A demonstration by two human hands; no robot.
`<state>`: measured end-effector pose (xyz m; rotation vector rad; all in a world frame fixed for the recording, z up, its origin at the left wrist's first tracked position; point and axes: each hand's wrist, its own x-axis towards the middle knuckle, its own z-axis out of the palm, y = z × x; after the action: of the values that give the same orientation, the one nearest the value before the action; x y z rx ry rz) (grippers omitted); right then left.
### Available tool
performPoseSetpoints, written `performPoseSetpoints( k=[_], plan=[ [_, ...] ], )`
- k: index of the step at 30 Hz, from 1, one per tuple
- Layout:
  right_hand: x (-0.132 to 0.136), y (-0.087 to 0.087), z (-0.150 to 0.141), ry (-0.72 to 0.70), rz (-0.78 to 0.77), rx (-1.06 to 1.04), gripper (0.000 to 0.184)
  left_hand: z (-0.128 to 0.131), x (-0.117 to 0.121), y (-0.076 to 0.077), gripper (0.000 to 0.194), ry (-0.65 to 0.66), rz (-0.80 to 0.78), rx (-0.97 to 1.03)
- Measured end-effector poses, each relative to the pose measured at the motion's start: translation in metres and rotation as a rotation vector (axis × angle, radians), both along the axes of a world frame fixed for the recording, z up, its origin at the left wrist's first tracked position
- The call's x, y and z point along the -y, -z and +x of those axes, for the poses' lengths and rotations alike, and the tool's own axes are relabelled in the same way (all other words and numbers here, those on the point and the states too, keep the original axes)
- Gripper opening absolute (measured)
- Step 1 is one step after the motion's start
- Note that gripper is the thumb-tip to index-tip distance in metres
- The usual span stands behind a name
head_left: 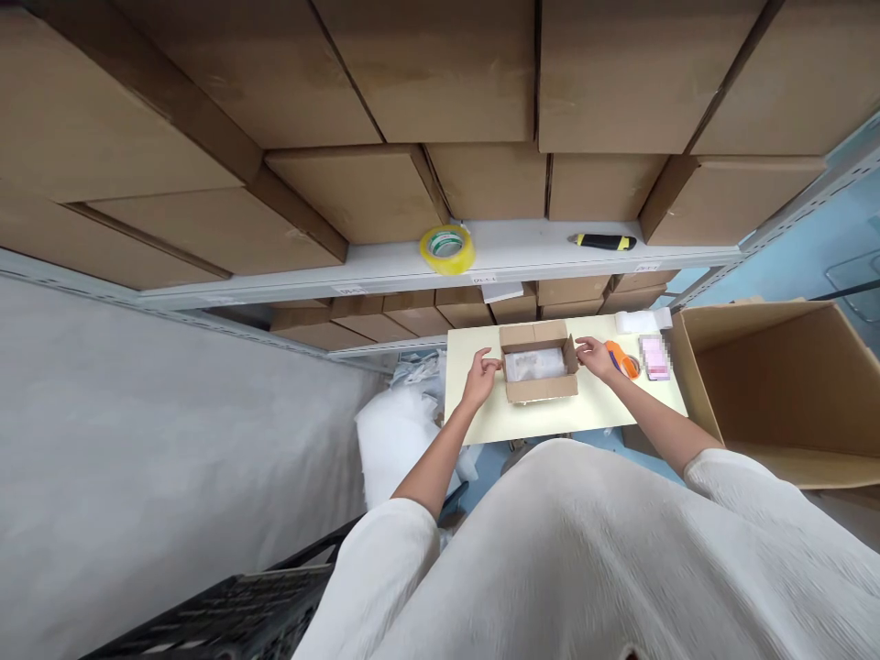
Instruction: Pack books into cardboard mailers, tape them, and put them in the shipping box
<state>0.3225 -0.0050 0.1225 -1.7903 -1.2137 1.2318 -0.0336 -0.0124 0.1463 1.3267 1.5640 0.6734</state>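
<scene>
Down at the bottom edge, a white cloth shirt (570, 550), with a black plastic crate (275, 596) off to the left. Farther out, a soft white heap of wrap (395, 440) just beside a flat, pale yellow worktop (536, 423). On the worktop, a small, open, brown cardboard box (542, 390) with a flat white packet (536, 364) inside. At the left end of the small box, left hand (481, 371) with fingers bent; at the raised right flap, right hand (595, 357), fingers bent too. Each grip: hard to tell if wide or pinched. Right of the right hand, an orange and blue tape holder (622, 360), then a pink, blurry thing (654, 357). Behind those, a white soft roll (643, 321). To the right, a big open brown box (776, 385). Beyond, on a grey metal shelf (512, 252), a round yellow tape roll (446, 249) and a black and yellow cutter (603, 242), with many closed brown boxes (467, 73) behind.
</scene>
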Motion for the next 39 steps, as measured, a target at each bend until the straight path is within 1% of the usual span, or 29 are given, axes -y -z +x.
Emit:
performPoseSetpoints(
  k=[2,4,6,9,12,14,17,19,22,26,29,31,33,36,39],
  plan=[
    [-0.002,0.004,-0.004,-0.020,0.028,0.078,0.047,0.003,0.004,-0.001,0.058,0.141,0.044,-0.055],
    [-0.004,0.007,-0.007,-0.041,0.041,0.144,0.056,0.002,0.009,-0.002,0.068,0.279,0.110,-0.165],
    [-0.006,0.008,-0.008,-0.072,0.038,0.184,0.066,-0.001,0.015,-0.002,0.077,0.387,0.163,-0.290],
    [-0.010,0.007,-0.009,-0.131,0.002,0.207,0.077,-0.008,0.022,-0.001,0.087,0.524,0.192,-0.407],
    [-0.014,0.006,-0.009,-0.171,-0.042,0.179,0.085,-0.015,0.027,-0.001,0.094,0.650,0.218,-0.429],
    [-0.017,0.006,-0.009,-0.190,-0.040,0.116,0.090,-0.017,0.028,0.000,0.094,0.693,0.224,-0.437],
    [-0.021,0.007,-0.010,-0.203,-0.021,-0.011,0.091,-0.018,0.027,0.000,0.095,0.708,0.206,-0.454],
    [-0.022,0.008,-0.011,-0.189,-0.017,-0.096,0.088,-0.017,0.027,0.002,0.102,0.716,0.197,-0.458],
    [-0.022,0.008,-0.012,-0.141,-0.014,-0.195,0.081,-0.016,0.027,0.005,0.110,0.709,0.204,-0.447],
    [-0.019,0.008,-0.011,-0.121,-0.009,-0.242,0.069,-0.014,0.028,0.009,0.111,0.664,0.214,-0.435],
    [-0.017,0.006,-0.010,-0.133,0.003,-0.244,0.063,-0.014,0.030,0.011,0.117,0.688,0.249,-0.430],
    [-0.016,0.004,-0.010,-0.146,0.017,-0.240,0.058,-0.014,0.033,0.012,0.118,0.706,0.303,-0.439],
    [-0.016,0.003,-0.010,-0.180,0.053,-0.212,0.049,-0.014,0.035,0.014,0.114,0.692,0.366,-0.449],
    [-0.014,0.002,-0.008,-0.238,0.129,-0.095,0.034,-0.014,0.037,0.016,0.103,0.643,0.419,-0.438],
    [-0.012,0.003,-0.006,-0.222,0.137,-0.011,0.029,-0.014,0.036,0.017,0.097,0.611,0.417,-0.392]
  ],
)
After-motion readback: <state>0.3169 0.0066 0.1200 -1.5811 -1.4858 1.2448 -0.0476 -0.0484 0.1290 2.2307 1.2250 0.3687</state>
